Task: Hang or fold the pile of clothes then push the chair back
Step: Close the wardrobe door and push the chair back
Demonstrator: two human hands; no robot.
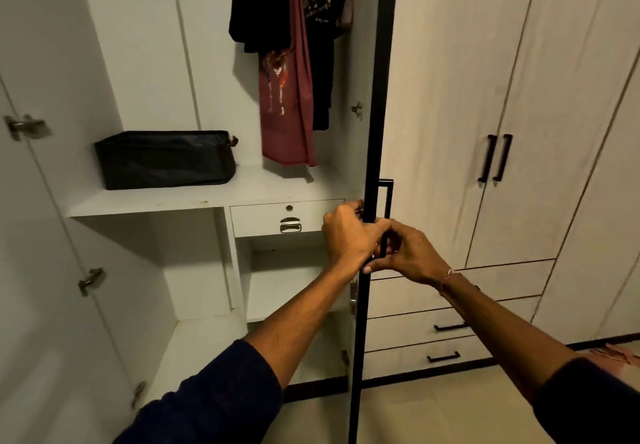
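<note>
both our hands meet at the open wardrobe door (367,132): left hand (346,232) grips its black edge, right hand (410,253) curls round the door handle (387,201) (clothes (287,62) hang inside, above a black storage box (164,159)).

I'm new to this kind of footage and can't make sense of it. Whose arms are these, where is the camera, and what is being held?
There is no machine: a person wears a camera on the head, looking down at their own arms. Both hands meet at the edge of an open wardrobe door. The left hand curls round the door's edge, and the right hand grips its black handle. Inside, shirts hang above a shelf carrying a dark storage box; a small drawer sits below.
</note>
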